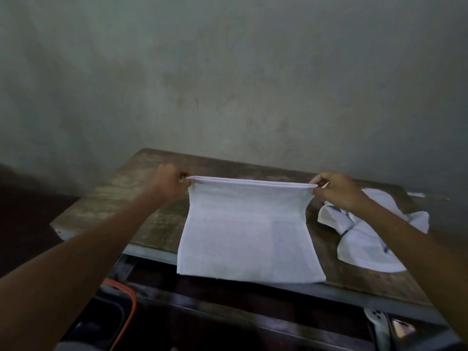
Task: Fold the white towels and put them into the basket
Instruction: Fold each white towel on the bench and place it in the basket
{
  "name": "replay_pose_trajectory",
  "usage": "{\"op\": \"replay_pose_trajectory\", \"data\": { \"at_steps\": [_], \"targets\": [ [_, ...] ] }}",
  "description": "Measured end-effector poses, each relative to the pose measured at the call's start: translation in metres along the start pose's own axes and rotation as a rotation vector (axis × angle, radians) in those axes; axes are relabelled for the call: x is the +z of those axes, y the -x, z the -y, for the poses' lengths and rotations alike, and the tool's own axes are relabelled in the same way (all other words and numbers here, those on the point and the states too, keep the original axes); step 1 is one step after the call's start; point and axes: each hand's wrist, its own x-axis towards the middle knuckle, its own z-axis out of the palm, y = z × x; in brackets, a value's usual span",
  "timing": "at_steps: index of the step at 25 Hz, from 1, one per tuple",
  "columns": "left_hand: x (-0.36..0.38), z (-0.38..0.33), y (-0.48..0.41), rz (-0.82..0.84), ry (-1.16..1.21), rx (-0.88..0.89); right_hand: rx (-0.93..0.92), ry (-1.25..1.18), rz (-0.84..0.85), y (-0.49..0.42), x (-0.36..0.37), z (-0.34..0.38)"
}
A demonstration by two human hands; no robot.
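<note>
A white towel (249, 234) hangs stretched between my hands over the wooden table (141, 198), doubled along its top edge. My left hand (171, 184) pinches the top left corner and my right hand (338, 190) pinches the top right corner. The towel's lower edge reaches past the table's near edge. A crumpled heap of white towels (367, 239) lies on the table to the right, partly behind my right forearm. No basket shows in this view.
A grey wall (228, 84) rises right behind the table. Below the table's near edge, at lower left, sits a dark object with an orange rim (129, 307). A pale object (379, 323) lies at lower right.
</note>
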Motion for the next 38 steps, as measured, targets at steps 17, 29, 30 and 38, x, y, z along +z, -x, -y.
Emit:
{"op": "replay_pose_trajectory", "data": {
  "at_steps": [17, 29, 30, 38],
  "targets": [
    [0.029, 0.009, -0.085, -0.079, 0.553, -0.172, 0.194, -0.484, 0.013, -0.091, 0.008, 0.006],
    [0.063, 0.050, 0.026, 0.056, 0.261, 0.091, -0.126, 0.043, 0.184, 0.000, 0.056, -0.037],
    [0.067, 0.054, 0.034, 0.053, 0.253, 0.093, -0.136, 0.059, 0.198, 0.007, 0.059, -0.040],
    [0.072, 0.055, 0.050, 0.109, 0.233, 0.200, -0.235, 0.100, 0.126, 0.032, 0.072, -0.059]
  ]
}}
